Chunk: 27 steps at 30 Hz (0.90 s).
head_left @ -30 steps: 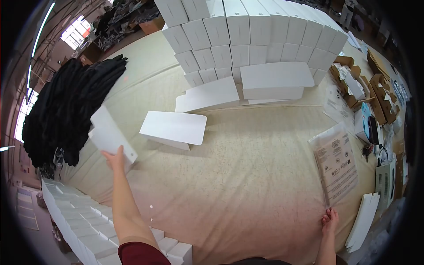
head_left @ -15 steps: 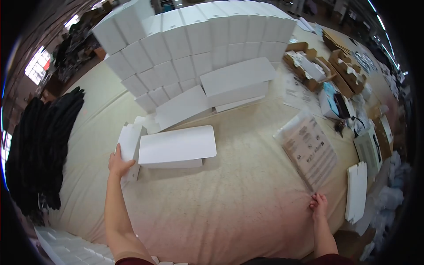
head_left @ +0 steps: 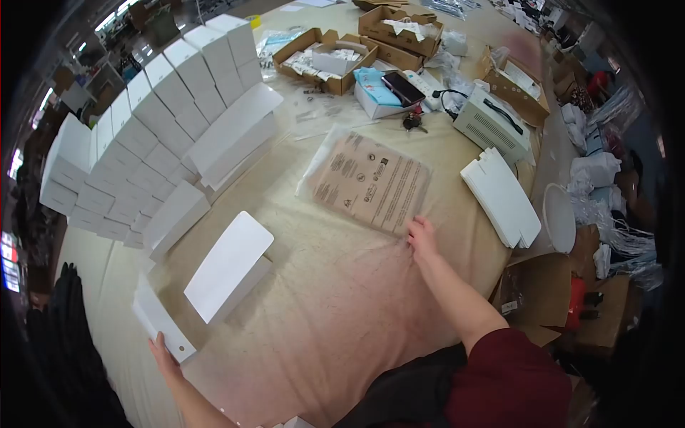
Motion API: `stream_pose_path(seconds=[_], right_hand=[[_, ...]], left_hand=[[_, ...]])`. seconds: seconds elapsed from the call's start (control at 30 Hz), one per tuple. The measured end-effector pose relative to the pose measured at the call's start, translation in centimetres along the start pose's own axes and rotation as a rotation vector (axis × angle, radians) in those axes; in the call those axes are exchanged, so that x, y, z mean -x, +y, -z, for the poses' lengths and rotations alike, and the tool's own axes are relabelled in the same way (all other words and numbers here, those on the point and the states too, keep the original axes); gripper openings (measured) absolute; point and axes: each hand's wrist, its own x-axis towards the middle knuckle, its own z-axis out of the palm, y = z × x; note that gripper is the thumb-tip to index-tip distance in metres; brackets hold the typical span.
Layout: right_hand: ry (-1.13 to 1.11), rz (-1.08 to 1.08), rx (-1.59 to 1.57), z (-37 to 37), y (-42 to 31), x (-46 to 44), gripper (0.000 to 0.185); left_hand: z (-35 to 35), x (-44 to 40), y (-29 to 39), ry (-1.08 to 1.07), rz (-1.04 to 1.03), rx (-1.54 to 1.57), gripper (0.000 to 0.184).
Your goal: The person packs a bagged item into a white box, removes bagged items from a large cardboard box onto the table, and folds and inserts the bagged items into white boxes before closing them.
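My left hand grips the near end of a narrow white box standing at the table's left. Beside that box lies another white box with its long flap folded out. My right hand has its fingers closed at the near corner of a stack of clear plastic bags printed with dark text and symbols. How many bags the fingers hold cannot be made out.
Stacked white boxes form a wall at the back left. Cardboard trays, a phone, keys, a grey metal device and flat white card pieces lie to the right. Black material hangs at the far left.
The view has turned to the right. My right hand has come up to the bags' near corner and closed there. My left hand stays on the narrow white box.
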Motion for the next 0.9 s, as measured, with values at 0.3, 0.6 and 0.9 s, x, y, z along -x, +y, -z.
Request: stream_pose_path(seconds=[0.3, 0.6, 0.9], right_hand=[[-0.013, -0.361, -0.149, -4.3, 0.4, -1.8, 0.042], [-0.129, -0.659, -0.175, 6.8, 7.0, 17.6, 0.037], [-0.368, -0.878, -0.308, 11.7, 11.1, 25.1, 0.011]], left_hand=[[-20.1, 20.1, 2.5, -0.197, -0.403, -0.624, 0.099], [-24.2, 33.3, -2.3, 0.05, -0.468, -1.123, 0.096], [-26.3, 44.6, -7.6, -0.742, -1.249, -0.881, 0.041]])
